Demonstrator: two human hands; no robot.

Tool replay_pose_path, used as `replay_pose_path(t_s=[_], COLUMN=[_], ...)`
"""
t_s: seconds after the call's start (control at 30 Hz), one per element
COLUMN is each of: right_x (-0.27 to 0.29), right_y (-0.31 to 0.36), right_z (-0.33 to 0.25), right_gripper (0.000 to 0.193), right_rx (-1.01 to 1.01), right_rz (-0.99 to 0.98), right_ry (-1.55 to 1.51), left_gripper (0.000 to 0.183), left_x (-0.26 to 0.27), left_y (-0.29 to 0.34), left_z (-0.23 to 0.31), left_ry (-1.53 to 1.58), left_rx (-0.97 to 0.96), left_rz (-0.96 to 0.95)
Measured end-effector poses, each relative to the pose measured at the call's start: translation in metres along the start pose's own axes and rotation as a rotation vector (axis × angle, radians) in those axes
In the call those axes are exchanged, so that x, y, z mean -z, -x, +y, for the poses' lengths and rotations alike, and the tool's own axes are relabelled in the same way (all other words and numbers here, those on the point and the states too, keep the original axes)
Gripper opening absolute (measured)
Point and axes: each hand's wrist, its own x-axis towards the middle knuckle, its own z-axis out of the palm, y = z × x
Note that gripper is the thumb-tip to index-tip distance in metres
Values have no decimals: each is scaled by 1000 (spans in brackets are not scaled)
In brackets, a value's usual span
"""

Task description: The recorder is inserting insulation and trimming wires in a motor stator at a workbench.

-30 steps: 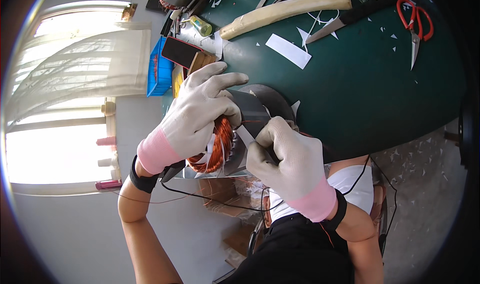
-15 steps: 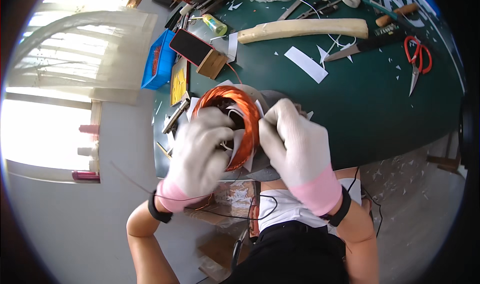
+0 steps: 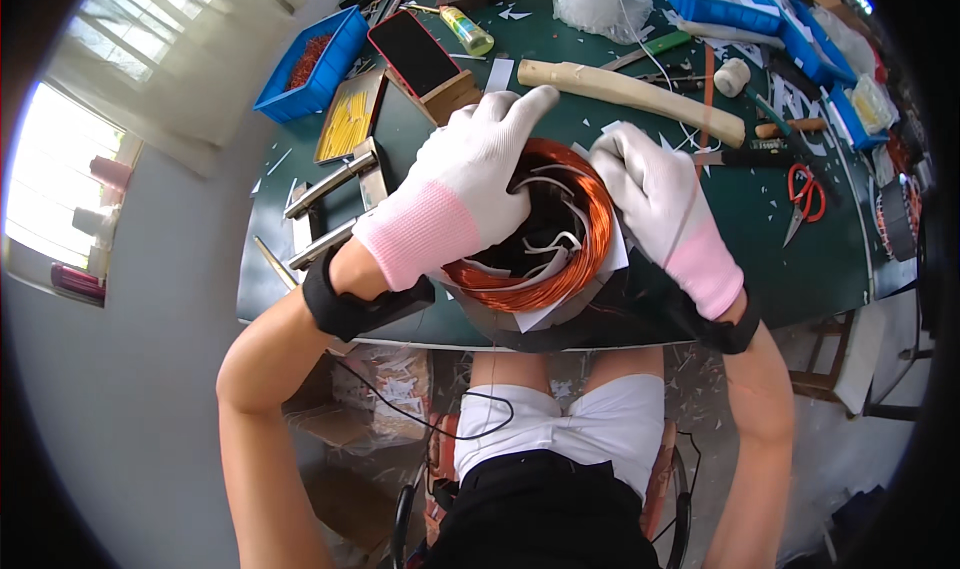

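Note:
A stator [image 3: 560,288] with a ring of copper winding sits at the table's near edge, white paper strips and white sleeved leads inside its opening. My left hand [image 3: 470,164], in a white glove with a pink cuff, lies over its upper-left rim. One finger stretches past the far edge, while another digit reaches into the opening, around the winding. At the right rim, my gloved right hand [image 3: 650,189] has its fingers curled together. A thin dark strand runs across that glove; what the fingertips hold is hidden.
Left stand a blue bin [image 3: 318,61], a tray of yellow sticks [image 3: 350,117], metal bars [image 3: 330,187] and a phone [image 3: 413,53] on a wooden block. Beyond lie a wooden stick [image 3: 630,99], a knife [image 3: 745,158], a mallet [image 3: 732,77] and red-handled scissors [image 3: 803,204].
The view has shifted, bringing more of the table's right side in. My left hand has moved from the ring's near-left side to its upper-left rim; my right hand remains at the right side.

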Motion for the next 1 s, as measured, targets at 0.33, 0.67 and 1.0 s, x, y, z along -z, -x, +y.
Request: replay_pose_path(t_s=[0.33, 0.67, 1.0], right_x=[-7, 4, 10], right_y=[3, 0, -17], right_z=[0, 0, 0], right_gripper=[11, 11, 14], right_rx=[79, -49, 131], right_rz=[101, -40, -176], right_ry=[82, 36, 139], left_gripper=[39, 42, 44], left_x=[-6, -11, -15], left_y=[7, 4, -4], left_z=[-17, -33, -46], left_ry=[649, 1024, 1195], left_rx=[132, 24, 5], left_rz=[-57, -117, -206])
